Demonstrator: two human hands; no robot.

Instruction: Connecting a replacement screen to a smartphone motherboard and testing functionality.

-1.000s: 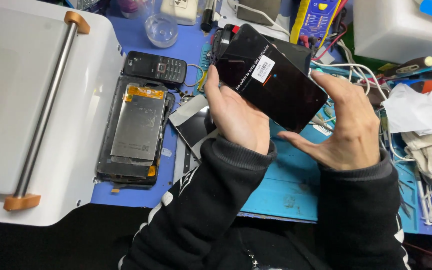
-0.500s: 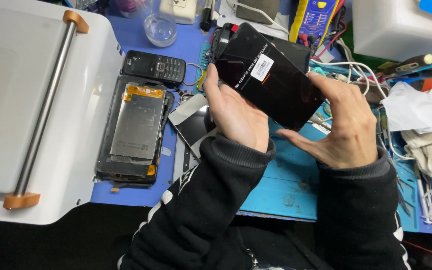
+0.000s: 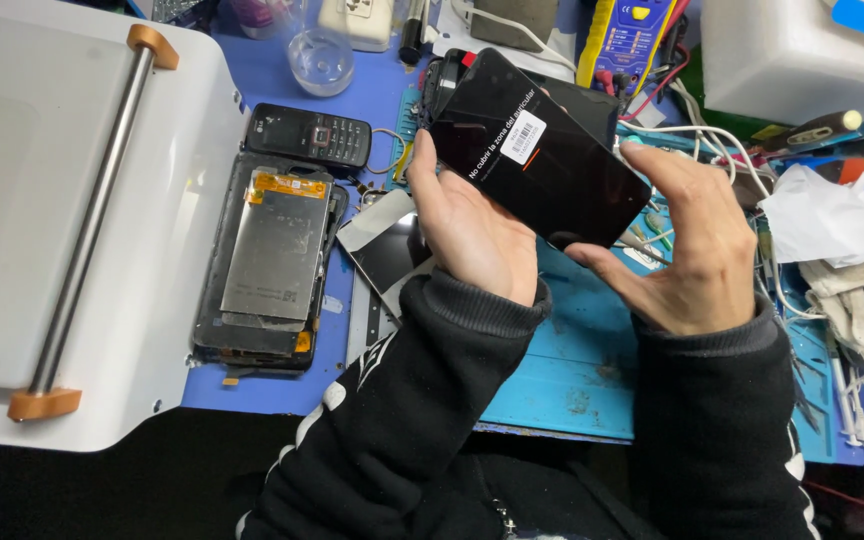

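Note:
A black phone screen panel (image 3: 537, 150) with a white sticker is held tilted above the blue work mat (image 3: 582, 370). My left hand (image 3: 472, 235) grips its left edge from below. My right hand (image 3: 697, 245) pinches its lower right corner, thumb beneath and fingers on top. Both arms wear black sleeves.
An opened phone with a metal shield (image 3: 270, 262) lies on a white machine with a steel roller bar (image 3: 87, 210) at the left. A small black keypad phone (image 3: 309, 133), a glass jar (image 3: 320, 55), a yellow multimeter (image 3: 627, 35), cables, white tissue (image 3: 824, 215) and a cloth surround the mat.
My right hand has closed in on the panel's lower right corner and now pinches it. The left hand and panel have barely moved.

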